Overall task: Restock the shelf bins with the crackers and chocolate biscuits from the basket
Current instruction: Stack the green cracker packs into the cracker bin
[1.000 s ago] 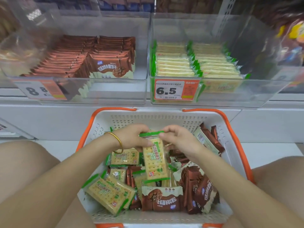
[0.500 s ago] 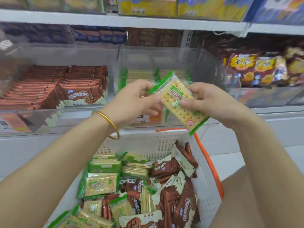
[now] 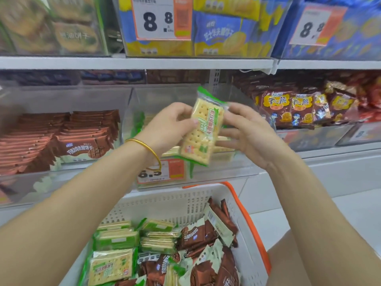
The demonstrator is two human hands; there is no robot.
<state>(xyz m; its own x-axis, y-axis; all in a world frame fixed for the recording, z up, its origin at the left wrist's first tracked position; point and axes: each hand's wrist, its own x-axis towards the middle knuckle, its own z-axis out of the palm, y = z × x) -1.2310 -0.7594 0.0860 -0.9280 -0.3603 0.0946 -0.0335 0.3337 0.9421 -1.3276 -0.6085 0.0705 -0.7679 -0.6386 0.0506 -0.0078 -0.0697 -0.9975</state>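
Left hand (image 3: 173, 124) pinches a glossy rectangular cracker pack (image 3: 203, 131); right hand (image 3: 251, 133) at its other edge, grip unclear. Clear plastic bin (image 3: 226, 172) behind; perforated white basket (image 3: 165, 205) below.

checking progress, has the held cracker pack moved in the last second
Yes: the cracker pack rose from over the basket to the front of the cracker bin.

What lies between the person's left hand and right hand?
A green-trimmed clear packet of pale square crackers, pinched by the left hand and the right hand, as the head view shows.
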